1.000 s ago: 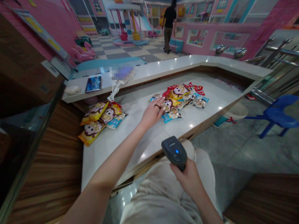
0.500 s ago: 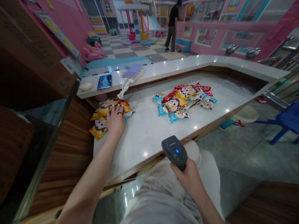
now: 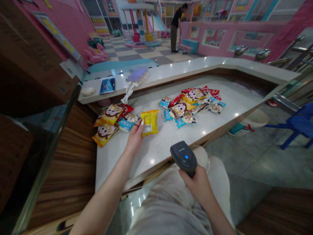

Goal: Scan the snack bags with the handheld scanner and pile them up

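Note:
My left hand point(image 3: 135, 138) grips a yellow snack packet point(image 3: 149, 122) by its left edge and holds it just above the white counter point(image 3: 151, 147), its printed back facing me. To its left lies a small pile of snack packets point(image 3: 111, 120), yellow, red and blue. A larger pile of snack packets point(image 3: 192, 104) lies further right on the counter. My right hand point(image 3: 199, 184) is closed around the handle of a dark barcode scanner point(image 3: 184, 157) with a blue light, held over my lap.
A raised white ledge point(image 3: 207, 65) runs behind the counter, carrying a phone point(image 3: 107, 86), a white mouse point(image 3: 88, 91) and a white cable point(image 3: 128, 93). A blue chair point(image 3: 297, 125) and a bucket point(image 3: 246, 125) stand at right. A person point(image 3: 175, 27) stands far back in the playroom.
My left hand moved from the right pile to the left pile, took a yellow packet from it and has lifted it towards the middle. The scanner hand stayed in place.

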The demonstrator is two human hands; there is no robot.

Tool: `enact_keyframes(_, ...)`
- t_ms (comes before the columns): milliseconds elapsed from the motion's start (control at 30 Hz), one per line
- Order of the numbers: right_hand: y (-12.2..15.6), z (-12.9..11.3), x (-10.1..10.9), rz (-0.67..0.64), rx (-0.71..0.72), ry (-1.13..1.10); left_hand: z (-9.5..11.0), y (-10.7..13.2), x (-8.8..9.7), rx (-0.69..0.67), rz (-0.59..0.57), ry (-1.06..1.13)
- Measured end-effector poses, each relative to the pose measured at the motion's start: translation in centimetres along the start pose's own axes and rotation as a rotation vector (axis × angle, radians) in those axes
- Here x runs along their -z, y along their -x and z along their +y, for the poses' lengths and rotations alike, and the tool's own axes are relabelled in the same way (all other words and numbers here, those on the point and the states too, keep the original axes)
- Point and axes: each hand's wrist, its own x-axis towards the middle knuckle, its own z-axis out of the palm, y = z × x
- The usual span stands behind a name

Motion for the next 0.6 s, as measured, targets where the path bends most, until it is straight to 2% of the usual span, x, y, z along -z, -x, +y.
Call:
enact_keyframes(67, 0.0, 0.0, -0.1, 0.007, 0.007, 0.007, -1.6, 0.6, -0.9, 0.155, -0.027, 0.083)
enact_keyframes(167, 0.0, 0.0, -0.3, 0.006, 0.007, 0.012, -3.3, 1.1, -1.6, 0.245, -0.049, 0.154)
enact_keyframes(267, 0.0, 0.2, -0.6, 0.003, 0.004, 0.007, -3.9, 1.2, -1.9, 0.253, -0.049, 0.212)
enact_keyframes(400, -0.4, -0.1, -1.1, -0.006, 0.019, -0.001, -4.2, 1.1, -2.0, 0.255, -0.036, 0.184)
enact_keyframes(600, -1.1, -0.8, -1.9, -0.039, 0.047, -0.022, -4.9, 1.7, -2.1, 0.135, -0.141, 0.055)
